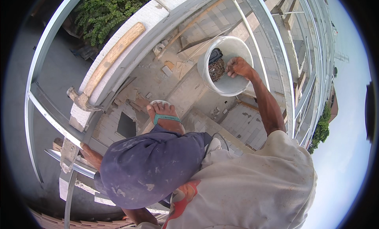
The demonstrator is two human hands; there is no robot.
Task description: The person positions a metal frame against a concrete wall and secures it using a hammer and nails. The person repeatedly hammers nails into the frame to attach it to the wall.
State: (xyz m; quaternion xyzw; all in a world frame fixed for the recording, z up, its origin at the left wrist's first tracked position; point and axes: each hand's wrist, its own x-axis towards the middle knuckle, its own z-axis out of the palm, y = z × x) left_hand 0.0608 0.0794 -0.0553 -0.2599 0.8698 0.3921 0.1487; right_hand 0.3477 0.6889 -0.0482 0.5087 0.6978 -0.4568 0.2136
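My right hand [238,67] is inside a white bucket [231,86], its fingers curled together near the inner wall. Whatever they may hold is too small to make out. Beside the hand, a heap of screws or nails [216,70] and a dark object [215,55] lie in the bucket. What looks like my left hand [90,155] shows past my bent knee, at a shiny metal channel [59,119]; its fingers are mostly hidden. A claw hammer [114,60] with a wooden handle lies on top of the pale block wall [156,15].
Metal frame members [272,27] curve along both sides. Far below lies a floor with rubble [167,69] and stacked pale blocks [244,124]. My sandalled foot [166,116] rests high above it. A white pipe [252,41] runs behind the bucket, and leafy branches [106,13] are beyond the wall.
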